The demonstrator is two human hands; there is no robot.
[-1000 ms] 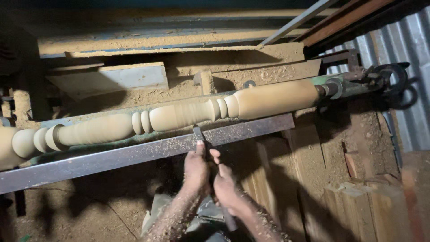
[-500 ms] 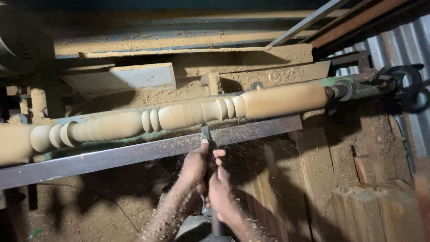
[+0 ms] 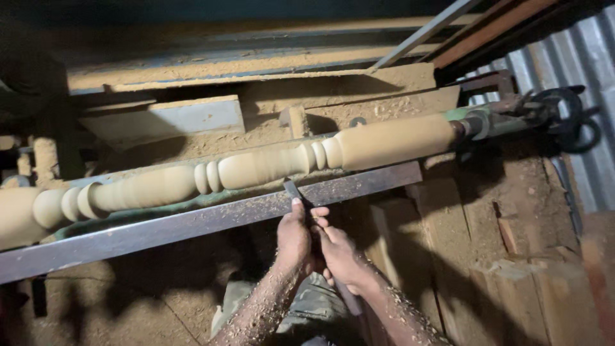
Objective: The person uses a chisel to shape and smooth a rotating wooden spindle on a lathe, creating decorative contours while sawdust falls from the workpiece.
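A pale turned wooden spindle (image 3: 256,168) with beads and coves lies across a wood lathe from left to right. A long steel tool rest bar (image 3: 192,224) runs below it. My left hand (image 3: 295,238) and my right hand (image 3: 339,253) are both closed around a metal chisel (image 3: 296,192). Its tip rests on the bar and meets the spindle near the beads at the middle. Sawdust covers both forearms.
The lathe tailstock with a dark handwheel (image 3: 567,118) is at the right end. Corrugated metal sheet (image 3: 576,57) stands behind it. Sawdust-covered wooden blocks (image 3: 512,269) sit at lower right, and planks (image 3: 192,115) lie behind the spindle.
The view has shifted slightly, so the spindle sits a little to the right and lower. Both hands stay on the chisel at the same beaded section.
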